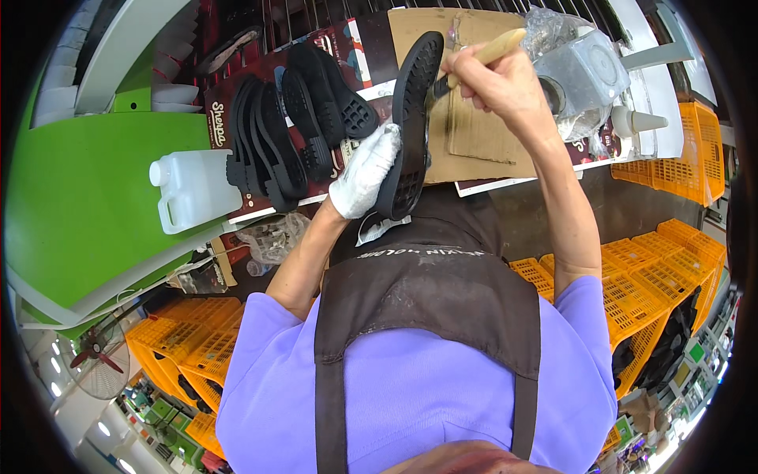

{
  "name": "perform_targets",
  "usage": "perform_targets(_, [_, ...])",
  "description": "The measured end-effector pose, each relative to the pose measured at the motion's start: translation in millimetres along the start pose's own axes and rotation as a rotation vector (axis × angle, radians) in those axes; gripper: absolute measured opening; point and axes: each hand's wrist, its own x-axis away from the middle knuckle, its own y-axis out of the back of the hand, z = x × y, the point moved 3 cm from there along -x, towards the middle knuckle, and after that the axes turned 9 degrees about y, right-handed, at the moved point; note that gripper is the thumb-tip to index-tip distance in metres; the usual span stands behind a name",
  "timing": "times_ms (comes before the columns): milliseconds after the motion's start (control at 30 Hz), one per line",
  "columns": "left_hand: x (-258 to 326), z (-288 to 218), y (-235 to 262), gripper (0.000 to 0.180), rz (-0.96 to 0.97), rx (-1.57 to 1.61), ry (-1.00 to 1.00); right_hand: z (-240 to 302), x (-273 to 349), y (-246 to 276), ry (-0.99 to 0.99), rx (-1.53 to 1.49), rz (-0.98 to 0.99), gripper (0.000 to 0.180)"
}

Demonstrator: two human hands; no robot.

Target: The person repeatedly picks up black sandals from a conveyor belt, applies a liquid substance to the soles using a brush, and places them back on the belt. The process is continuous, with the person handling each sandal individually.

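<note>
My left hand [367,174], in a white glove, is closed around the edge of a black shoe sole [412,103]. The sole stands tilted on its side over the front edge of the table, its gridded hollows facing left. Bare, my right hand [501,88] grips a brush by its pale wooden handle [504,45]. The dark bristles are beside the sole's right edge; whether they touch it I cannot tell. Several more black soles [335,99] lie to the left of my gloved hand. Under the brush is a brown cardboard sheet [485,142].
A white plastic jug [201,189] stands at the left, by a green surface [103,182]. To the right are a cut translucent container [588,75] and a white nozzle bottle [638,122]. Orange crates [643,272] stand on both sides, and a fan [96,351] is at lower left.
</note>
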Motion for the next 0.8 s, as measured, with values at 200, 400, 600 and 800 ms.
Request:
perform_targets(200, [-4, 12, 1, 0.065, 0.112, 0.48, 0.124, 6, -2, -2, 0.624, 0.308, -0.183, 0.01])
perform_targets(400, [-13, 0, 7, 0.06, 0.464, 0.791, 0.088, 8, 39, -22, 0.787, 0.324, 0.311, 0.027])
perform_targets(600, [-27, 4, 12, 0.058, 0.037, 0.722, -0.019, 29, 75, -34, 0.76, 0.184, 0.694, 0.028])
perform_targets(800, [-23, 5, 10, 0.063, 0.217, 0.789, 0.132, 23, 53, -16, 0.765, 0.227, 0.582, 0.032])
